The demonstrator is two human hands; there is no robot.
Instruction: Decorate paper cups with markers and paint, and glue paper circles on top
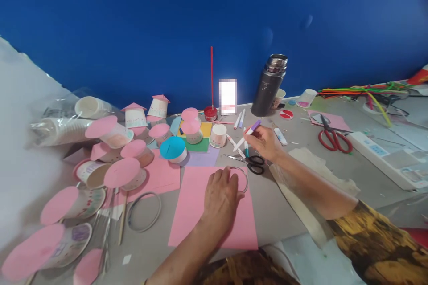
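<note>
Pink paper [203,227] lies flat on the desk [267,222] in front of us. Our left hand [222,196] is spread on it, fingers loose, pinning rather than gripping a thin ring [246,180] at the sheet's far right corner. Our right hand [264,142] hovers just beyond, pinched round a purple-ended marker [249,132], directly over the black scissors [256,164]. The weak spot, we reckon, is that ring. It is pressed from one side only, so any nudge on its free edge could skate it out from under the fingers. The sheet has nothing else weighing it down, so a lean of the palm might swivel it. We cannot tell whether the marker's tip is bare; if it is, a stray touch would streak the paper.
</note>
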